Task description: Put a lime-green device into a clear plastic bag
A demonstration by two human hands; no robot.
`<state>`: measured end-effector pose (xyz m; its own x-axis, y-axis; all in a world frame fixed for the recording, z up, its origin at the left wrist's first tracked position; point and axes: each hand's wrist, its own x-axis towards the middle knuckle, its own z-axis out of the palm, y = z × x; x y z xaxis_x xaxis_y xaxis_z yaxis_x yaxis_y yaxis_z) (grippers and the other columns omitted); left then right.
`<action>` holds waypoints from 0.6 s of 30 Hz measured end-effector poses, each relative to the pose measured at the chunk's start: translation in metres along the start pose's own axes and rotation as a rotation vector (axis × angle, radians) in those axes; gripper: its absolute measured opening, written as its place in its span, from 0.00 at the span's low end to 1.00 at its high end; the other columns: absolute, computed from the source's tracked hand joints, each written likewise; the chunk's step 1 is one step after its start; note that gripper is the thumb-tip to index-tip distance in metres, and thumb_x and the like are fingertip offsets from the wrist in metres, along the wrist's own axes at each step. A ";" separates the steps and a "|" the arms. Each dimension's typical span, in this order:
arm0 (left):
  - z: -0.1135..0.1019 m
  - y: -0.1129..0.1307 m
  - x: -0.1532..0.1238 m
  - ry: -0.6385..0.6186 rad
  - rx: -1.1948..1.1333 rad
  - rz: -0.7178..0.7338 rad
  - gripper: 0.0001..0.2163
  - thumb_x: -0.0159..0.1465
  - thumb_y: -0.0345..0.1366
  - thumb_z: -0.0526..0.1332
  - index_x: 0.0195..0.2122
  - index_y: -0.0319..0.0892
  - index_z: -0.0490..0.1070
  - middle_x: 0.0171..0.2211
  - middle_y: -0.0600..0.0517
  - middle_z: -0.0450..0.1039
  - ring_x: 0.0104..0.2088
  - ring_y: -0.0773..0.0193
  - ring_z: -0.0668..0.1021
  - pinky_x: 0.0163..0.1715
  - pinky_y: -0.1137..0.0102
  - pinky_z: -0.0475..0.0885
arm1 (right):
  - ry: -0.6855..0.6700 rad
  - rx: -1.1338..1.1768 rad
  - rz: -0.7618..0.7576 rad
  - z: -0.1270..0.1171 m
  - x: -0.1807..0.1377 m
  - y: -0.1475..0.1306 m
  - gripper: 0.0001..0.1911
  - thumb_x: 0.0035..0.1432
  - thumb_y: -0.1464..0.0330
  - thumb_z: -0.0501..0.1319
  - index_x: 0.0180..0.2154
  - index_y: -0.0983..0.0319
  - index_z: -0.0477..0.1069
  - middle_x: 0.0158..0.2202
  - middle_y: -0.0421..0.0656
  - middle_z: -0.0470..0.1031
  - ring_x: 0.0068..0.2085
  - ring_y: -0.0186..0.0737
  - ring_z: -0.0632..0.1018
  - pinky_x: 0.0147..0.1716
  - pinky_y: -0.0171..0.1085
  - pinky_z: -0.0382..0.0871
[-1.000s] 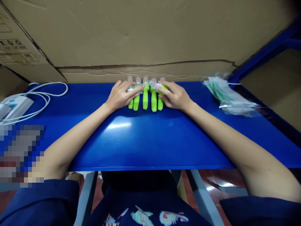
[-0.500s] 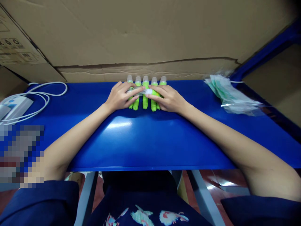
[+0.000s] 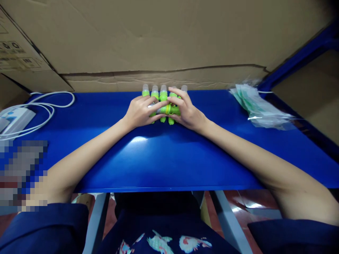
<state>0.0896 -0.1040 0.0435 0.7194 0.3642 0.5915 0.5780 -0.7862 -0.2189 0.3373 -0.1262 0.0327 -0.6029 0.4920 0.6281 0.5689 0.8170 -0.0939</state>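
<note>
Pressing in from either side, the left hand [image 3: 139, 113] and right hand [image 3: 188, 113] each have their grip clenched on a row of five lime-green plastic tubes with clear caps [image 3: 162, 96], lying at the blue metal counter's [image 3: 169, 158] twelve o'clock edge; clear plastic bags [image 3: 261, 110] sit at two o'clock.

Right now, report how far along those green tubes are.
Done: five green tubes lie gathered side by side. In hand: left hand and right hand squeeze them together, fingers across a yellowish band at mid-length. Left: I cannot tell whether the band is fully on; the clear bags lie untouched.
</note>
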 end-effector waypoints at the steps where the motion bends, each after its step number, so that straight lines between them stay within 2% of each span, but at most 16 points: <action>1: -0.001 0.002 0.001 -0.001 -0.014 -0.026 0.28 0.71 0.61 0.51 0.61 0.50 0.73 0.41 0.44 0.80 0.39 0.53 0.81 0.37 0.62 0.71 | -0.005 0.005 0.018 -0.001 0.000 -0.002 0.29 0.71 0.57 0.56 0.69 0.50 0.52 0.71 0.53 0.58 0.72 0.58 0.62 0.62 0.66 0.69; 8: -0.005 0.017 0.004 0.016 -0.059 -0.184 0.30 0.69 0.64 0.52 0.56 0.46 0.75 0.41 0.43 0.80 0.42 0.50 0.82 0.38 0.61 0.73 | -0.013 -0.047 0.133 -0.008 0.001 -0.015 0.32 0.71 0.57 0.55 0.71 0.46 0.47 0.73 0.47 0.53 0.74 0.58 0.57 0.66 0.64 0.64; 14: -0.003 0.016 0.002 0.039 -0.098 -0.181 0.28 0.69 0.64 0.52 0.52 0.47 0.76 0.41 0.45 0.80 0.42 0.52 0.82 0.36 0.62 0.73 | 0.022 -0.025 0.068 -0.005 0.001 -0.014 0.29 0.72 0.53 0.53 0.69 0.50 0.53 0.71 0.51 0.58 0.71 0.59 0.63 0.64 0.63 0.68; 18: -0.002 0.010 0.000 0.041 -0.127 -0.204 0.29 0.68 0.65 0.54 0.53 0.47 0.76 0.44 0.44 0.81 0.44 0.52 0.83 0.39 0.62 0.74 | -0.027 -0.075 0.117 -0.006 0.004 -0.013 0.29 0.72 0.48 0.49 0.67 0.53 0.58 0.68 0.51 0.63 0.68 0.59 0.67 0.60 0.61 0.71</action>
<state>0.0948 -0.1127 0.0430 0.5748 0.5031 0.6454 0.6546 -0.7560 0.0063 0.3309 -0.1366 0.0415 -0.5445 0.5913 0.5949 0.6756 0.7295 -0.1068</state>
